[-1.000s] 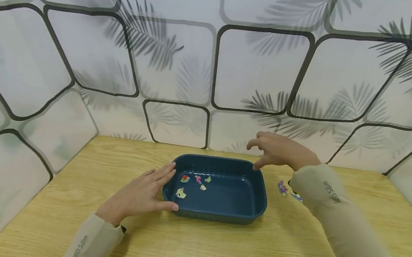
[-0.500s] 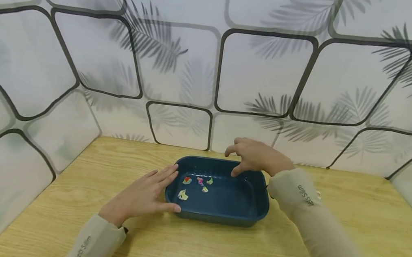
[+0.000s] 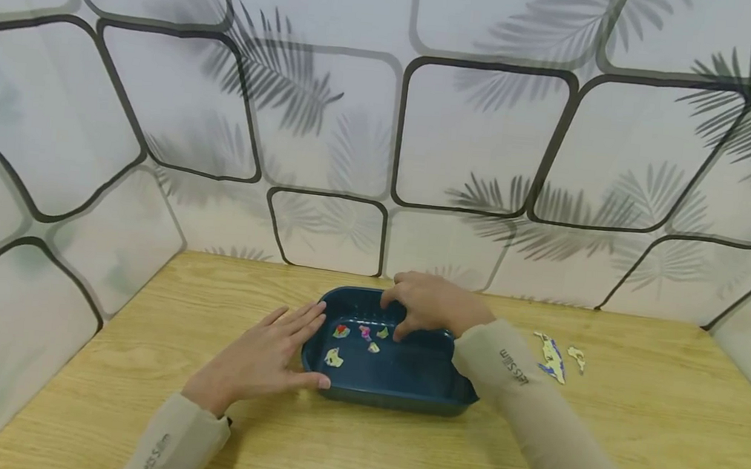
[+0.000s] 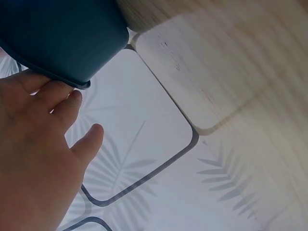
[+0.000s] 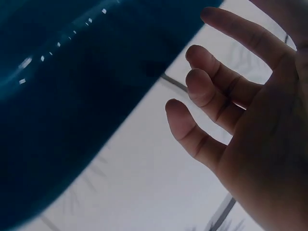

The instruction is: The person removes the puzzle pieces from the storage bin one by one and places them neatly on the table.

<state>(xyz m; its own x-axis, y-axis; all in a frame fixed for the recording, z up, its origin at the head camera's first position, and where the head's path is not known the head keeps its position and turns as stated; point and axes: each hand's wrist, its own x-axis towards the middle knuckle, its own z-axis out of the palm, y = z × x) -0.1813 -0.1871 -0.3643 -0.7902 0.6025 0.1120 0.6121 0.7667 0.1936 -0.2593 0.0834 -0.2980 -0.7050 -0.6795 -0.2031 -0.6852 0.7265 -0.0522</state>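
Over the back of the blue tub, the right hand hangs with loosely bent fingers and the thumb apart, nothing held between them. At its left end, the left hand lies with fingers extended against the rim, the thumb at the near corner. The tub is deep teal-blue, glossy inside, rectangular with rounded corners and a smooth lip; it sits on the wooden table. Five small, irregular printed pieces lie toward its left: one red-topped, one pink, one green, and two cream, the larger cream piece nearest the front. Right of the sleeve rest a long blue-edged piece and a smaller pale one.
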